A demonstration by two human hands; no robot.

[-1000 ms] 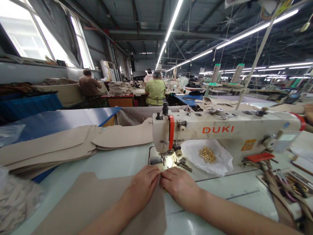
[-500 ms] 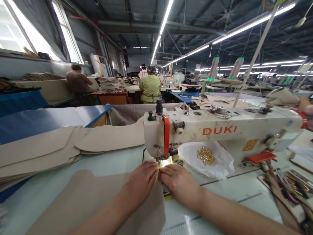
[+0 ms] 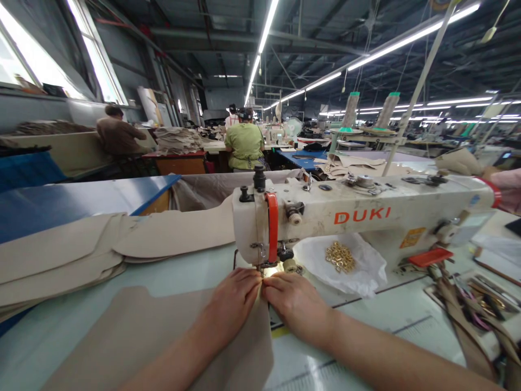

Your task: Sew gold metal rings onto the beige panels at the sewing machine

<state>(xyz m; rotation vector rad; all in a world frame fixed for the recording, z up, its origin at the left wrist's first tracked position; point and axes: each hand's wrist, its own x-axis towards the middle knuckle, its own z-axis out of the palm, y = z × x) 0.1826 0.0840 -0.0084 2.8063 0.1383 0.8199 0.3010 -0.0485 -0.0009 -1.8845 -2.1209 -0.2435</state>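
A flat beige panel (image 3: 163, 320) lies under my forearms on the pale table of a white sewing machine (image 3: 317, 203). With its fingers closed, my left hand (image 3: 238, 296) presses on the panel's edge just in front of the lit needle area. Close beside it, my right hand (image 3: 295, 301) pinches at the same edge. The fingertips of both hands nearly meet below the presser foot (image 3: 267, 266). Stitches and needle tip are hidden by the fingers and the glare.
Stacked beige panels (image 3: 52, 250) lie at the left. Behind the needle, a white bag (image 3: 368, 266) holds gold metal fittings (image 3: 340, 257). Straps (image 3: 458, 320) and tools lie in a tray at the right. People sit farther back, one in a green top (image 3: 244, 144).
The whole view has shifted slightly, so the machine appears a little farther left. Both hands stay at the panel's edge by the needle; the panel has hardly moved.
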